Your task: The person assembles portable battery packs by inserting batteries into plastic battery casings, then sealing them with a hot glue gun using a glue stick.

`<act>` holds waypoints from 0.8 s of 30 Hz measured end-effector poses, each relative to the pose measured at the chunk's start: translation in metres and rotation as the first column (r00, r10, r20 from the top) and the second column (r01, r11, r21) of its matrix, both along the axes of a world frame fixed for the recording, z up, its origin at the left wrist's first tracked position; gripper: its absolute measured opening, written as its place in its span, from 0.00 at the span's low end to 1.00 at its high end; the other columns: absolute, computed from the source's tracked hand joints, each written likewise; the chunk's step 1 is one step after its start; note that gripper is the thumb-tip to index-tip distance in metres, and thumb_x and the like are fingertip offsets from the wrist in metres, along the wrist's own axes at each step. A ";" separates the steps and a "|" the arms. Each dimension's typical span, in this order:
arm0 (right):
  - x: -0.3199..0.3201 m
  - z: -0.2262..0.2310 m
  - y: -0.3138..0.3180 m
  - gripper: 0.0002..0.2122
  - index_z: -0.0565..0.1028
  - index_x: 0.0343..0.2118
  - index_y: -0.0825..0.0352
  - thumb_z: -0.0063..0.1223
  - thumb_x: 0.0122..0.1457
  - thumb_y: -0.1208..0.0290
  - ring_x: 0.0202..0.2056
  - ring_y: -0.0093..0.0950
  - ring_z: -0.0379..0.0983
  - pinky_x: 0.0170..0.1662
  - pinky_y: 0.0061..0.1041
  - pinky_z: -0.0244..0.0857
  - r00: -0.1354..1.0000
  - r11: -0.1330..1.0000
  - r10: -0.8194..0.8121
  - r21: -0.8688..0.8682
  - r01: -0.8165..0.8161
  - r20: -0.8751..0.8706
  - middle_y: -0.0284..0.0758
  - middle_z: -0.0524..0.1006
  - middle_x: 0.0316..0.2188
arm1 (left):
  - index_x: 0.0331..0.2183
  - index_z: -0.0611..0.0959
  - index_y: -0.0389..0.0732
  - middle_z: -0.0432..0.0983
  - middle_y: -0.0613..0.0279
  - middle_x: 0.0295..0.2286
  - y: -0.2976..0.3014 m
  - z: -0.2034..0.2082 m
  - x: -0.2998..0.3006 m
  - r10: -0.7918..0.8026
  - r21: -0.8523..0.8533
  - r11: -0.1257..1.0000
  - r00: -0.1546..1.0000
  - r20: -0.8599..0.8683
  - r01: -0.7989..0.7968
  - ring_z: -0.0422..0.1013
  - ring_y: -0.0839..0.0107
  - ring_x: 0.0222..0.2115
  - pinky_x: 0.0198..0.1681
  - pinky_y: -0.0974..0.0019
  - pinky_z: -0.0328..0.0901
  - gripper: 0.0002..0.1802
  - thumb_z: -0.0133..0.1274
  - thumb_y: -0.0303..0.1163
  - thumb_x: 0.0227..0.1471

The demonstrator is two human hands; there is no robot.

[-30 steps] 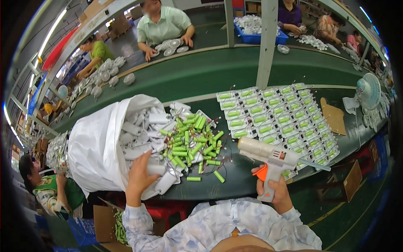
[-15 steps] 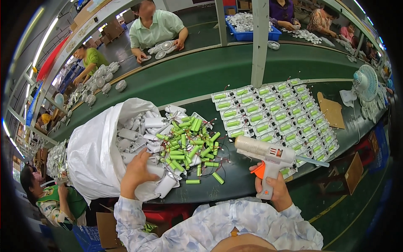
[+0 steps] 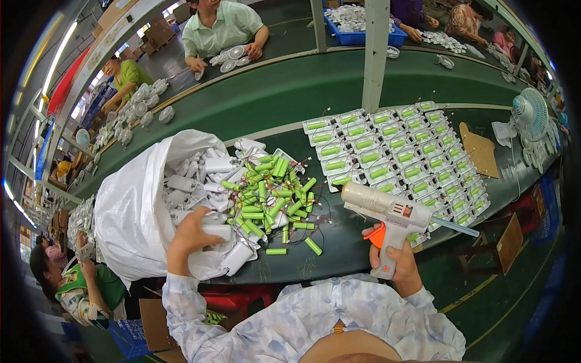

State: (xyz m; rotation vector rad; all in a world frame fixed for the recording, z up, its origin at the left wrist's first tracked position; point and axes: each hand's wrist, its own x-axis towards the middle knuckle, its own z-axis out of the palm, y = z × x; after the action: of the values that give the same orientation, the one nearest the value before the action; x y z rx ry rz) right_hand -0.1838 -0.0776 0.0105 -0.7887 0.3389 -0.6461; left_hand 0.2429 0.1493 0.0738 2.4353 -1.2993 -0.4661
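My left hand is at the mouth of a white woven sack. Its thumb and fingers curve around the near end of a white plastic housing, among many similar ones spilling out. My right hand grips the handle of a white glue gun, a finger by its orange trigger. The gun's rear points right with a pale glue stick sticking out; its wrapped front end points left. Between the hands lies a heap of green battery cells with thin wires.
Rows of white housings fitted with green cells cover the bench's right part. Beyond are a brown cardboard piece and a small fan. A white post rises behind. Co-workers sit across the green conveyor and at left.
The whole view has shifted slightly, with the bench higher in it. My left hand has moved a little left with the housing. The glue gun stays in my right hand, slightly farther right.
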 end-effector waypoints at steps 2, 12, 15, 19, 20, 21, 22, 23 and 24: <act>0.000 0.000 -0.001 0.29 0.64 0.57 0.71 0.58 0.53 0.65 0.23 0.28 0.73 0.26 0.24 0.68 1.000 1.000 0.015 0.003 -0.015 0.003 0.55 0.71 0.53 | 0.44 0.79 0.38 0.79 0.46 0.36 -0.007 0.004 -0.008 -0.075 0.012 0.997 0.997 0.014 0.075 0.75 0.48 0.37 0.43 0.57 0.69 0.38 0.74 0.37 0.25; 0.001 0.003 0.002 0.29 0.64 0.56 0.71 0.58 0.52 0.67 0.24 0.28 0.74 0.27 0.24 0.67 1.000 1.000 -0.005 0.001 0.005 0.007 0.55 0.70 0.53 | 0.43 0.76 0.37 0.80 0.44 0.33 -0.006 0.010 -0.013 0.002 0.090 0.996 0.997 0.081 -0.009 0.76 0.46 0.36 0.41 0.54 0.70 0.38 0.72 0.39 0.28; -0.001 -0.002 0.001 0.29 0.63 0.57 0.72 0.57 0.53 0.67 0.23 0.28 0.73 0.26 0.24 0.67 1.000 1.000 -0.011 -0.025 0.011 0.003 0.55 0.70 0.53 | 0.46 0.76 0.37 0.80 0.44 0.34 -0.004 0.008 -0.015 0.023 0.089 0.996 0.999 0.041 -0.027 0.76 0.46 0.38 0.42 0.54 0.69 0.40 0.72 0.39 0.28; 0.000 -0.004 0.000 0.30 0.62 0.58 0.71 0.56 0.54 0.66 0.22 0.29 0.72 0.24 0.26 0.67 1.000 0.999 -0.002 -0.051 0.002 0.009 0.54 0.70 0.54 | 0.49 0.76 0.38 0.80 0.43 0.35 -0.003 0.010 -0.022 -0.009 0.160 0.987 0.996 0.084 -0.005 0.76 0.47 0.39 0.43 0.54 0.69 0.42 0.71 0.40 0.29; -0.001 -0.008 -0.001 0.30 0.62 0.58 0.70 0.56 0.54 0.66 0.22 0.29 0.72 0.24 0.26 0.67 1.000 0.999 -0.014 -0.043 0.015 0.018 0.54 0.70 0.54 | 0.49 0.76 0.40 0.80 0.43 0.36 -0.007 0.012 -0.023 -0.005 0.189 0.982 0.996 0.091 -0.013 0.76 0.47 0.39 0.44 0.54 0.69 0.41 0.71 0.41 0.30; 0.000 -0.013 0.002 0.30 0.61 0.59 0.70 0.56 0.54 0.66 0.22 0.29 0.71 0.24 0.26 0.67 0.999 0.999 -0.026 -0.030 0.027 0.033 0.53 0.70 0.54 | 0.49 0.76 0.40 0.80 0.43 0.36 -0.006 0.010 -0.020 -0.040 0.160 0.987 0.994 0.101 0.024 0.76 0.47 0.39 0.44 0.54 0.69 0.41 0.71 0.41 0.30; -0.001 -0.014 0.000 0.30 0.61 0.59 0.70 0.57 0.54 0.65 0.22 0.28 0.71 0.24 0.26 0.67 0.999 0.999 -0.020 -0.045 0.021 0.029 0.53 0.70 0.54 | 0.49 0.76 0.41 0.80 0.43 0.36 -0.005 0.004 -0.016 -0.075 0.132 0.989 0.991 0.114 0.059 0.76 0.47 0.39 0.44 0.53 0.69 0.40 0.70 0.42 0.31; -0.001 -0.012 -0.001 0.31 0.61 0.59 0.70 0.57 0.54 0.65 0.22 0.28 0.71 0.23 0.25 0.67 1.000 0.998 -0.020 -0.051 0.021 0.022 0.53 0.70 0.53 | 0.50 0.76 0.40 0.80 0.43 0.37 -0.005 0.003 -0.013 -0.092 0.109 0.991 0.991 0.095 0.082 0.76 0.48 0.40 0.45 0.55 0.69 0.41 0.71 0.40 0.31; 0.000 -0.010 -0.001 0.31 0.61 0.58 0.70 0.57 0.53 0.64 0.22 0.28 0.71 0.23 0.25 0.67 1.000 0.998 -0.021 -0.057 0.022 0.015 0.52 0.70 0.53 | 0.50 0.76 0.40 0.80 0.43 0.37 0.001 0.003 -0.010 -0.075 0.115 0.991 0.992 0.101 0.063 0.76 0.48 0.40 0.45 0.55 0.69 0.41 0.71 0.40 0.31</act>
State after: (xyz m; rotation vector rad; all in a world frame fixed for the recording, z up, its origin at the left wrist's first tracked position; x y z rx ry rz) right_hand -0.1842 -0.0784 0.0002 -0.8359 0.3172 -0.6841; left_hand 0.2332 0.1500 0.0768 2.5432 -1.4406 -0.4452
